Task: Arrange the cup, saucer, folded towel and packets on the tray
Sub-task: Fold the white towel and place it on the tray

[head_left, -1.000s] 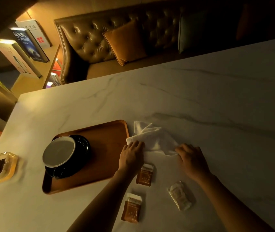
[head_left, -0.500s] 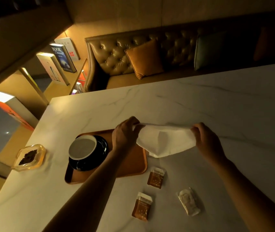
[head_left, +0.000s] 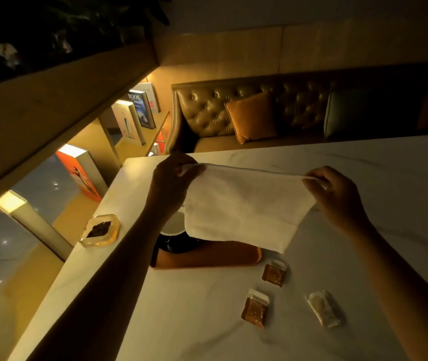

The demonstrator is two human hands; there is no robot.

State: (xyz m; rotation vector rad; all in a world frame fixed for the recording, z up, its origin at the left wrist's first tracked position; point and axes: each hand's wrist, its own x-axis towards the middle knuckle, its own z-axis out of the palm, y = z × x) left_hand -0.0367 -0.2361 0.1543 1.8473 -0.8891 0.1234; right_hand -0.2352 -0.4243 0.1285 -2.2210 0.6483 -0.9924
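Left hand [head_left: 171, 178] and right hand [head_left: 335, 194] each pinch a top corner of a white towel [head_left: 244, 207] — spread above the tray [head_left: 207, 259]; a shelved book [head_left: 140, 108] reads "BOOK".

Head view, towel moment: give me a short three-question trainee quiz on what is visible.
1. True or false: both hands hold the towel in the air.
2. How many packets lie on the table, off the tray?
3. Which is partly hidden behind the towel: A) glass dish, B) cup, C) white packet?

Key: 1 true: left hand and right hand each pinch a top corner. 2 three: two brown packets, one white. 3 B.
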